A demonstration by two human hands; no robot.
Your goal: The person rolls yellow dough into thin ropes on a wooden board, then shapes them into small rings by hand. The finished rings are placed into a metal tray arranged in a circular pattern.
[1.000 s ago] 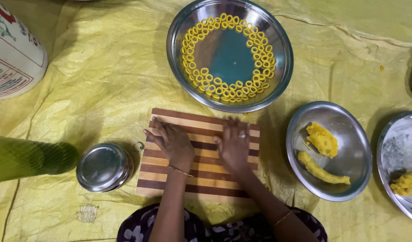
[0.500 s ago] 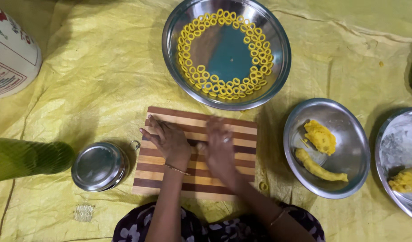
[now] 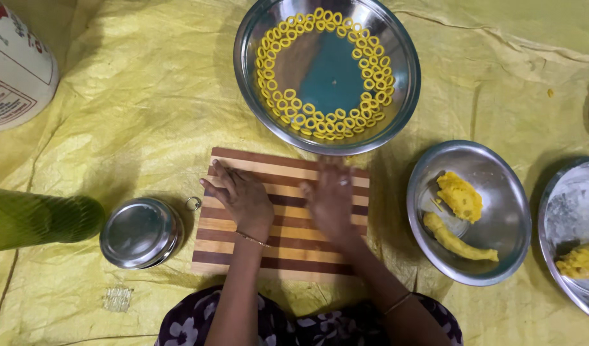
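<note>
A striped wooden board lies in front of me on a yellow sheet. My left hand rests flat on its left part, fingers spread. My right hand lies palm down on the board's middle, blurred by motion. Whatever is under the palms is hidden. Beyond the board stands a large steel bowl with several yellow dough rings set around its inner wall.
A steel plate on the right holds two lumps of yellow dough. Another steel dish with dough sits at the right edge. A small lidded steel tin and a green bottle lie left; a white sack far left.
My right hand has slid back and forth over the board, from right of centre toward the left hand and a little back. The left hand has stayed almost in place.
</note>
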